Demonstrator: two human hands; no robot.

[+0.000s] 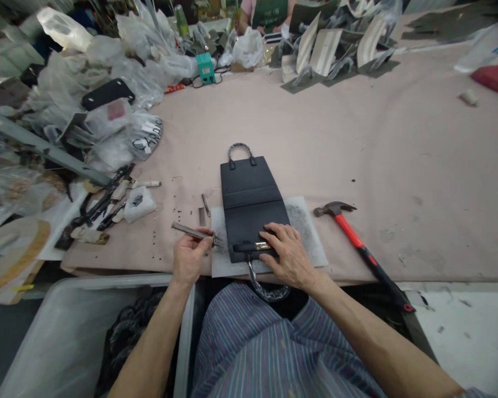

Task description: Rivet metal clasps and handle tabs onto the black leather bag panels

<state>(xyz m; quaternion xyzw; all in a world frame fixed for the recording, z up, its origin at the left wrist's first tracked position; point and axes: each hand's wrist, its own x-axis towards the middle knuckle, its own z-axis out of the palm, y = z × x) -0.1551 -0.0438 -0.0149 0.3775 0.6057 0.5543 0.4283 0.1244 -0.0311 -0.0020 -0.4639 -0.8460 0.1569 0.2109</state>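
A flat black handbag panel (253,190) lies lengthwise in front of me, with a wrapped handle (239,146) at its far end and another handle (269,292) hanging over the table's near edge. My left hand (190,254) pinches a slim metal tool (187,229) with a thin pronged tip, just left of the panel. Across the panel's near end runs a short black strap (244,247) with a shiny metal fitting (262,246). My right hand (288,254) rests spread on the panel, fingertips by the fitting. Under the panel is a pale marked sheet (305,229).
A claw hammer (357,243) lies on the right, its handle past the table edge. Small metal rods (206,204) lie left of the panel. Bags and tools (108,204) crowd the left side. Bag pieces (327,50) stand at the back, near another person (268,16).
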